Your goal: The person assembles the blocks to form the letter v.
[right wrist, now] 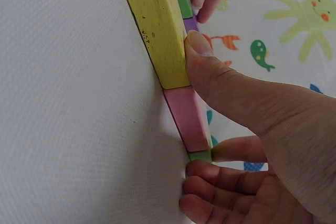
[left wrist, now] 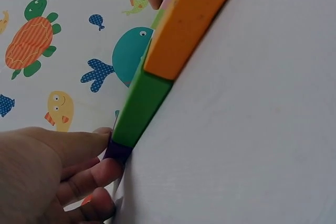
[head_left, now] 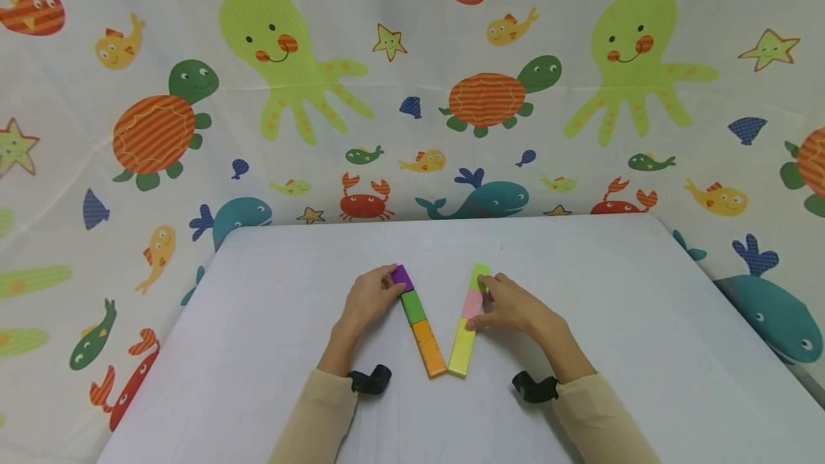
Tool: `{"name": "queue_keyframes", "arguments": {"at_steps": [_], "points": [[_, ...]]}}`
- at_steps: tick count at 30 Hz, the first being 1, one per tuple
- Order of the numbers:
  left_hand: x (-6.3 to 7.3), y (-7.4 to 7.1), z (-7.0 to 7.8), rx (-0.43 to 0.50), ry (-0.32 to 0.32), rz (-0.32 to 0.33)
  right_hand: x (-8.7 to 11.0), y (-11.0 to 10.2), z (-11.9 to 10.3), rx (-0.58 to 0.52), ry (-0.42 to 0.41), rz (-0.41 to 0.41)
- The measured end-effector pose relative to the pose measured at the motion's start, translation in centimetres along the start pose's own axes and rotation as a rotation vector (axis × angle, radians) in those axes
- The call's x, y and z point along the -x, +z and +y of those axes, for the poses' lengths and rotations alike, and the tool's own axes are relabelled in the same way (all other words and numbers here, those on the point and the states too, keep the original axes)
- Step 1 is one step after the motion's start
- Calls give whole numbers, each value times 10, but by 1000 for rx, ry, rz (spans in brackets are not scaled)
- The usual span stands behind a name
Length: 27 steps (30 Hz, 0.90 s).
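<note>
Two slanting rows of toy blocks form a V on the white table. Its left row has a purple block at the far end, a green block in the middle and a longer orange block nearest me. On the right, a light green block, a pink block and a longer yellow block lie end to end. My left hand pinches the purple block between thumb and fingertips. My right hand holds the light green block with its fingers, the thumb against the yellow block's side.
The white tabletop spreads around both rows. Behind it hangs a curtain printed with sea animals. A black wrist camera sits on the left wrist and another black camera on the right.
</note>
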<state>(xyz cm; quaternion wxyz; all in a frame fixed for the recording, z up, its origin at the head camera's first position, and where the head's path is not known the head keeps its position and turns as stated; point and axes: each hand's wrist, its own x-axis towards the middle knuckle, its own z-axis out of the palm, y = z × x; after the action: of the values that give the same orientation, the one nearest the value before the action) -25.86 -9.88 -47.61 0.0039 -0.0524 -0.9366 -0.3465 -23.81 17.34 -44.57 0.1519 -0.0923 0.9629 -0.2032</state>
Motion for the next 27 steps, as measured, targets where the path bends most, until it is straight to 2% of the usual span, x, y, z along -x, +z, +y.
{"name": "queue_keyframes", "arguments": {"at_steps": [27], "points": [[1, -4, 3, 4, 25, -26, -1, 1, 2, -2, -7, 1]]}}
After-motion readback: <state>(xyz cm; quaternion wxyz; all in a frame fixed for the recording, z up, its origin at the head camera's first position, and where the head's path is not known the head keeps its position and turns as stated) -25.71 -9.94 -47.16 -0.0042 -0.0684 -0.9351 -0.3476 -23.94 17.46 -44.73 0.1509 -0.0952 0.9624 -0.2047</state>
